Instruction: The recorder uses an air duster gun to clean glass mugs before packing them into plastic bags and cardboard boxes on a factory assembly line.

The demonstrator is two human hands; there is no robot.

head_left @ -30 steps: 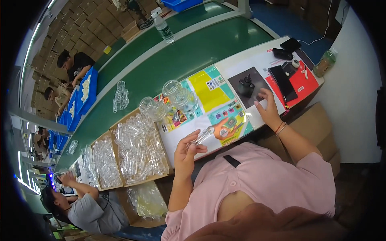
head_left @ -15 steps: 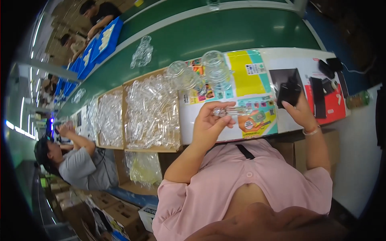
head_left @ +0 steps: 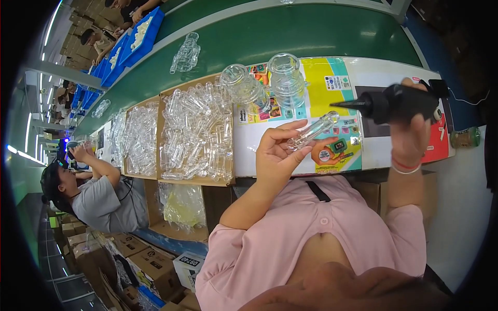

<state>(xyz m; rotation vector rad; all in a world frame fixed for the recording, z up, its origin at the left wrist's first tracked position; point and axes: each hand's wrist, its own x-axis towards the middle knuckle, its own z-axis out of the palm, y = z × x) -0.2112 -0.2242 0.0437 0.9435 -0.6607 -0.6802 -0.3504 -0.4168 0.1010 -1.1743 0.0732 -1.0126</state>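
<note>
My left hand (head_left: 277,151) holds a clear plastic tube-shaped part (head_left: 313,131) by its lower end, raised above the colourful printed board (head_left: 321,83). My right hand (head_left: 413,136) grips a black tool with a pointed tip (head_left: 392,103), its tip aimed left toward the clear part, a short gap apart. Two clear plastic jars (head_left: 264,83) stand on the board behind my left hand. A cardboard tray (head_left: 194,132) full of several clear plastic parts lies to the left.
A green conveyor belt (head_left: 290,36) runs behind the board, with a clear part (head_left: 185,53) on it. A second tray of clear parts (head_left: 139,136) lies further left. A person in a grey shirt (head_left: 96,194) sits to the left. Blue bins (head_left: 137,36) stand far back. Boxes (head_left: 150,264) sit on the floor.
My right hand has lifted the black tool off the board and brought its tip toward the clear part. My left hand has kept the part raised.
</note>
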